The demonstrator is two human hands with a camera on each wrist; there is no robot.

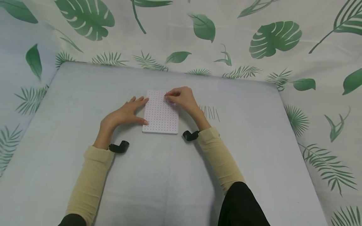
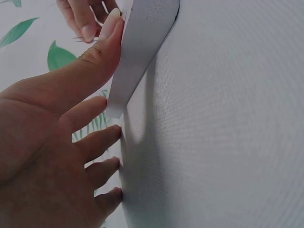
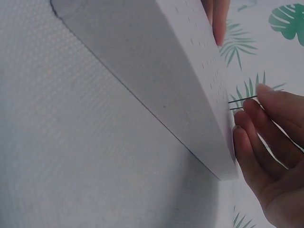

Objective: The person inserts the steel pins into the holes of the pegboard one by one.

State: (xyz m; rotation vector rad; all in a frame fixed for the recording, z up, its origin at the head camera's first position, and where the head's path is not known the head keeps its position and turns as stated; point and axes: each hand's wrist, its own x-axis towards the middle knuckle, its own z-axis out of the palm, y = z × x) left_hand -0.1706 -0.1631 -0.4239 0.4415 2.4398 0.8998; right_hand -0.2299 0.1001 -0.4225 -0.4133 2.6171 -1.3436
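A white rectangular board (image 1: 161, 117) dotted with rows of small holes lies on the table. My left hand (image 1: 121, 114) rests at its left side with fingers spread, the thumb on the lower left edge and the index fingertip on the upper left edge. Over the upper right part of the board, my right hand (image 1: 182, 97) pinches a thin dark metal pin (image 3: 246, 99) between thumb and index finger, its tip at the board's face. A second thin pin (image 3: 235, 109) shows beside it in the right wrist view, partly hidden by the fingers.
Several more thin dark pins (image 1: 217, 115) lie in a row on the white table (image 1: 158, 175), right of the board and beside my right forearm. Black wrist cameras (image 1: 120, 147) stick out from both wrists. A leaf-patterned cloth (image 1: 226, 34) hangs behind the table.
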